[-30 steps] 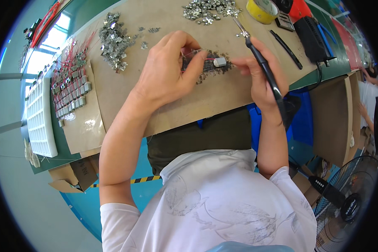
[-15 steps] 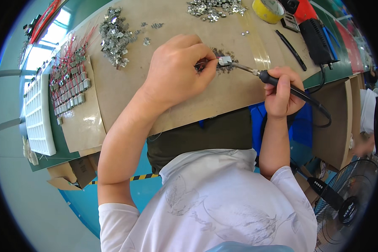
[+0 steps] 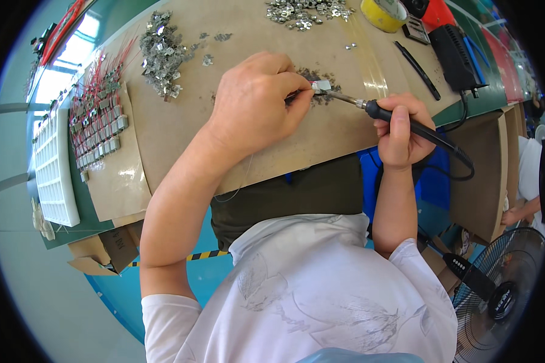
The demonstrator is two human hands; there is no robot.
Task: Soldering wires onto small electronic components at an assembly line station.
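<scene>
My left hand [image 3: 257,100] is closed over the board, with thumb and forefinger pinching a small silver boxy part [image 3: 321,85]. A bit of red shows beside the part, and the rest of what lies in the palm is hidden. In my right hand [image 3: 402,130] is a soldering iron [image 3: 383,113], gripped by its black handle. Its metal tip points left and reaches the right side of the silver part; I cannot tell whether they touch. A thin pale wire [image 3: 248,166] hangs below my left wrist. Dark brown crumbs [image 3: 330,95] lie under the part.
Piles of small metal pieces [image 3: 160,57] and shiny clips [image 3: 303,13] lie at the back. Left are rows of boxy parts with red wires [image 3: 103,130] and a white tray [image 3: 54,169]. Yellow tape roll [image 3: 384,17], black pen [image 3: 418,69], black soldering stand [image 3: 453,57] and fan [image 3: 499,296] are right.
The soldering iron and my right hand have shifted slightly left. My left hand keeps its pinch on the part. At the far right, another person's arm has moved.
</scene>
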